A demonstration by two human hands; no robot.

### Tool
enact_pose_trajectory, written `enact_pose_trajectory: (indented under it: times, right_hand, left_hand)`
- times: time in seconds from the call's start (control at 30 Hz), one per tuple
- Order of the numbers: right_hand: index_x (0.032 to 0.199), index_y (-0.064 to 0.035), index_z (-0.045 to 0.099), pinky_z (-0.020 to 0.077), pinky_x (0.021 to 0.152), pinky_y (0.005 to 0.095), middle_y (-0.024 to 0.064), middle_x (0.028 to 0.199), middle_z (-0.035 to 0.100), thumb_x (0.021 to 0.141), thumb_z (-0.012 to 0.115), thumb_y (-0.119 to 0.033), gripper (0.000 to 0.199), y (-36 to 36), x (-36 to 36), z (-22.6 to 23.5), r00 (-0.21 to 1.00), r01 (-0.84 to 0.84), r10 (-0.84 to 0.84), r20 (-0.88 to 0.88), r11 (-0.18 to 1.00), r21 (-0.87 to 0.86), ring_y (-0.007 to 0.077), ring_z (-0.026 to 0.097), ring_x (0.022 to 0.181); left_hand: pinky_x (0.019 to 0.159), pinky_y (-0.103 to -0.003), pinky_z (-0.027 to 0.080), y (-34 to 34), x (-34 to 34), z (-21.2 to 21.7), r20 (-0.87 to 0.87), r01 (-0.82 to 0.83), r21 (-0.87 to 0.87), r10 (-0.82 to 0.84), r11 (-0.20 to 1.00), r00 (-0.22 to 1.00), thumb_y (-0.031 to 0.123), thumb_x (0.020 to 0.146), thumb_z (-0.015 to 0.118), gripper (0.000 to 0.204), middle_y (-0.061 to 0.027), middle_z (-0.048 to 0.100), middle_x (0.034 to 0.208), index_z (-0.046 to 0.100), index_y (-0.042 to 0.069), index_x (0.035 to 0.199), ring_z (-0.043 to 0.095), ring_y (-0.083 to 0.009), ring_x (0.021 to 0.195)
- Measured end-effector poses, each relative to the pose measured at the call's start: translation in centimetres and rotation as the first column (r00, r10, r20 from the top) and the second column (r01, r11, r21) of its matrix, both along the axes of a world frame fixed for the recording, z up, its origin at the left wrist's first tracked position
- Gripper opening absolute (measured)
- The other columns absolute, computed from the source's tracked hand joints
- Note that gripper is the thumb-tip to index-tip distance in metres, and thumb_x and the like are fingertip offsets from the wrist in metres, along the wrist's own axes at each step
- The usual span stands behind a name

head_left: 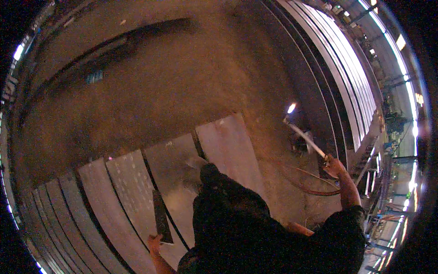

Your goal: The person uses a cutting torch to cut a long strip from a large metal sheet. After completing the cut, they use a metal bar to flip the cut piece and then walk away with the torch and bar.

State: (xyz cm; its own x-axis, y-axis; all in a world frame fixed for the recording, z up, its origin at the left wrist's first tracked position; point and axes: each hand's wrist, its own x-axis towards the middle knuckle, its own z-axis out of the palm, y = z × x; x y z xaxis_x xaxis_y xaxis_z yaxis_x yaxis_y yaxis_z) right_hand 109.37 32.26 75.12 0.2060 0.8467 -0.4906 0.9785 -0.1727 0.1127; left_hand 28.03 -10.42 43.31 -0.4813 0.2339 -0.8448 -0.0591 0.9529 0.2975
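My right hand (pixel 335 167) is closed around the handle end of a long cutting torch (pixel 309 140), held out to the right. A bright flame (pixel 291 108) burns at the torch's far tip, in the air above the dark floor. Low on the left, my left hand (pixel 155 244) has its fingers closed at the edge of a dark, wedge-shaped metal piece (pixel 161 218). That piece narrows away from me and lies across the flat plates below; its lower edge catches light.
Long metal plates (pixel 230 146) lie side by side under and left of me, with dark gaps between. Hoses (pixel 315 190) trail near my right hand. At the right stand long, shiny metal sections (pixel 349 77). A long dark shape (pixel 123 43) crosses the floor at far left.
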Motion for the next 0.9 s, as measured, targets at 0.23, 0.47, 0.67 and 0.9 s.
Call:
enact_pose_trajectory:
  times: [0.23, 0.47, 0.67, 0.9]
  right_hand:
    - [0.113, -0.0075, 0.051, 0.053, 0.075, 0.046, 0.0186, 0.097, 0.067, 0.071, 0.071, -0.021, 0.049, 12.6, -4.6, -4.5, 0.982, -0.107, 0.117, -0.148, 0.992, 0.072, 0.0389, 0.066, 0.093]
    - [0.122, -0.0157, 0.06, 0.0545, 0.08, 0.047, 0.0173, 0.104, 0.066, 0.075, 0.068, -0.035, 0.051, 29.8, -3.1, 3.2, 0.497, -0.867, 0.811, 0.308, 0.459, 0.193, 0.0397, 0.065, 0.09]
    - [0.117, -0.0149, 0.06, 0.0548, 0.079, 0.0462, 0.0165, 0.102, 0.066, 0.072, 0.07, -0.036, 0.051, 28.6, -5.8, 7.7, 0.641, -0.662, 0.698, 0.319, 0.713, -0.231, 0.0365, 0.066, 0.09]
    - [0.115, -0.0086, 0.056, 0.0536, 0.078, 0.0474, 0.0185, 0.093, 0.068, 0.075, 0.069, -0.035, 0.05, 20.0, -11.2, -6.6, 0.739, -0.634, 0.673, 0.033, 0.711, -0.303, 0.0359, 0.067, 0.089]
  left_hand:
    - [0.08, -0.048, 0.049, -5.1, 7.6, -5.7, 0.021, 0.646, 0.086, -0.649, 0.759, 0.76, 0.032, 0.077, 0.075, 0.051, -0.0154, 0.06, 0.111, 0.056, 0.011, 0.118, 0.06, -0.0308, 0.094]
    - [0.088, -0.056, 0.046, -6.5, 15.0, -9.3, 0.098, 0.257, -0.084, -0.248, 0.963, 0.964, 0.04, 0.079, 0.073, 0.057, -0.0164, 0.06, 0.122, 0.055, 0.016, 0.128, 0.06, -0.0355, 0.102]
    - [0.086, -0.053, 0.048, -10.5, 24.2, -3.6, 0.174, 0.087, -0.137, -0.062, 0.987, 0.983, 0.043, 0.078, 0.072, 0.058, -0.0174, 0.061, 0.119, 0.056, 0.013, 0.125, 0.061, -0.0349, 0.1]
    - [0.084, -0.05, 0.049, -15.9, 31.3, -2.8, 0.171, -0.147, -0.169, 0.175, 0.975, 0.97, 0.046, 0.077, 0.072, 0.06, -0.0185, 0.063, 0.115, 0.058, 0.01, 0.123, 0.062, -0.0342, 0.098]
